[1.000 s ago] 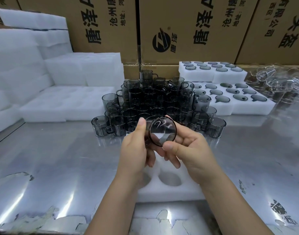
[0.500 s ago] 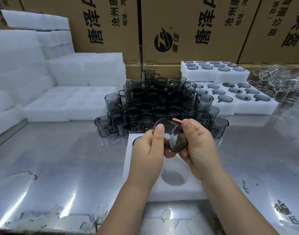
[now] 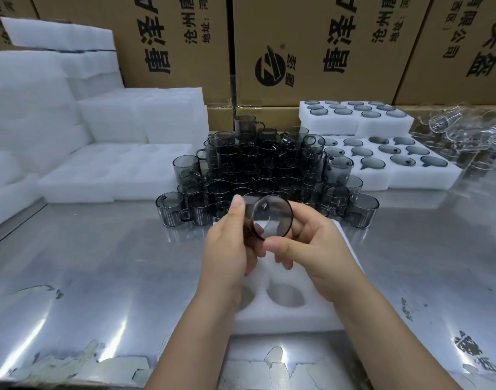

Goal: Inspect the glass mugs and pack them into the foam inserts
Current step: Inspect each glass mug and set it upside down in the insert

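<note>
Smoke-grey glass mug (image 3: 272, 218): held on its side in the air, centre, a round end facing the camera, above the near foam.
Left hand (image 3: 230, 249): grips the mug's left side, thumb raised along the rim, fingers curled behind the glass.
Right hand (image 3: 314, 249): holds the mug's right side, thumb on the near lower rim, fingers wrapped round the far edge.
White foam insert (image 3: 283, 319): lies flat on the table right under both hands; two round pockets show.
Heap of smoke-grey mugs (image 3: 258, 164): stacked in tiers just beyond the hands, centre, mostly upright.
Filled foam trays (image 3: 426, 178): far right, a second one stacked behind, grey mugs seated in the pockets.
Blank white foam slabs (image 3: 100, 175): left and far left, piled in steps.
Clear glassware (image 3: 466, 130): far right edge, too blurred to tell apart.
Shiny steel table (image 3: 100, 263): scratched, streaked with glare, its film peeling at the near edge.
Brown cardboard cartons (image 3: 311, 38): along the far side, printed in black.
</note>
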